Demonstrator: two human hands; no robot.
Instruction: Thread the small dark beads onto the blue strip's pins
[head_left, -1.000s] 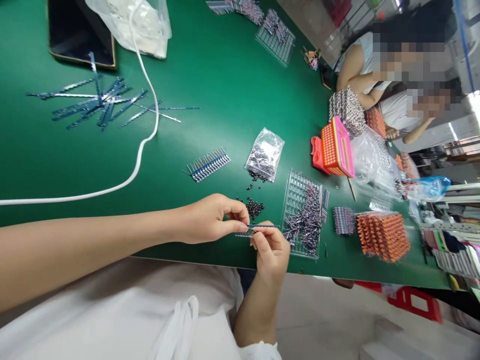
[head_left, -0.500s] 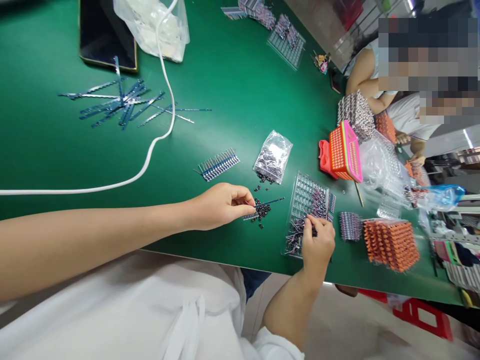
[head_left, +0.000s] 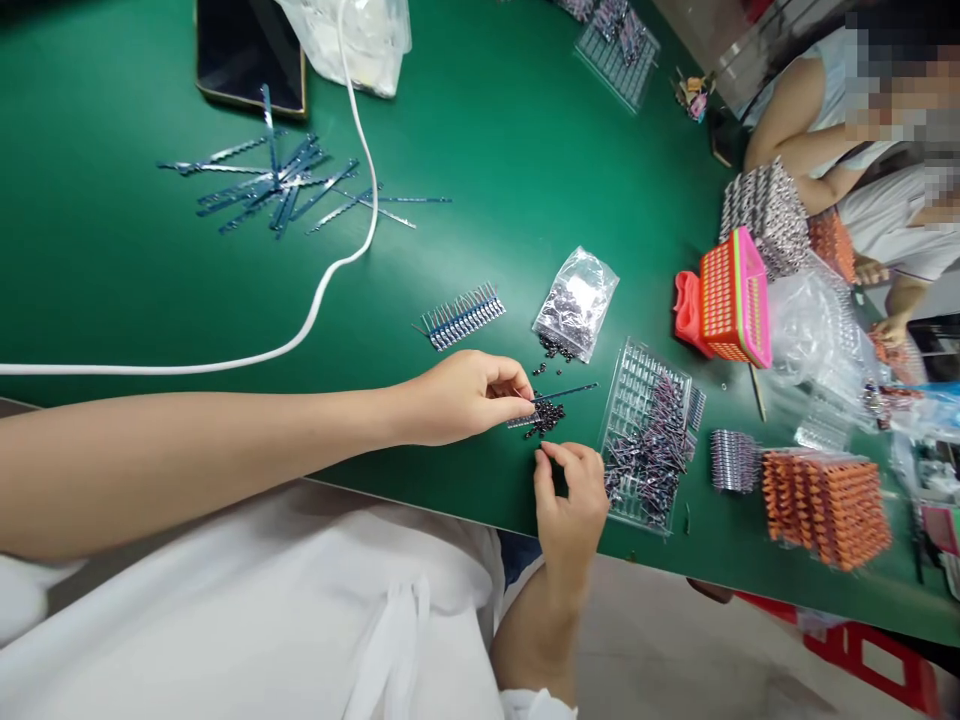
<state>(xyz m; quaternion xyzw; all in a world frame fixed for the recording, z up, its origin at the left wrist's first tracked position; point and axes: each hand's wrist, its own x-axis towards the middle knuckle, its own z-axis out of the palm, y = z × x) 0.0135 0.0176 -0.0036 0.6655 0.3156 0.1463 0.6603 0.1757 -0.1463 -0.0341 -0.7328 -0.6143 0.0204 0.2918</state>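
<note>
My left hand (head_left: 480, 398) is closed over the green table, pinching a thin dark-blue metal strip (head_left: 574, 391) that sticks out to the right past the fingertips. Just under those fingertips lies a small heap of black beads (head_left: 549, 416). A short silvery row of parts (head_left: 523, 420) shows partly beside the thumb. My right hand (head_left: 574, 500) is just below the beads, thumb and forefinger brought together. Whatever is between them is too small to make out. To its right a clear ribbed tray (head_left: 626, 385) carries a pile of thin purplish pin-like pieces (head_left: 656, 440).
A clear bag of dark beads (head_left: 577, 305) and a strip lined with pins (head_left: 463, 317) lie beyond my hands. Loose blue strips (head_left: 277, 185), a white cable (head_left: 319, 295) and a phone-like device (head_left: 247, 50) are left. Rightward stand an orange basket (head_left: 724, 300), orange stacks (head_left: 825, 508) and seated people.
My right hand has moved left from the tray of pins to beside the bead heap. The left hand keeps its pinch on the strip. The whole view has shifted slightly.
</note>
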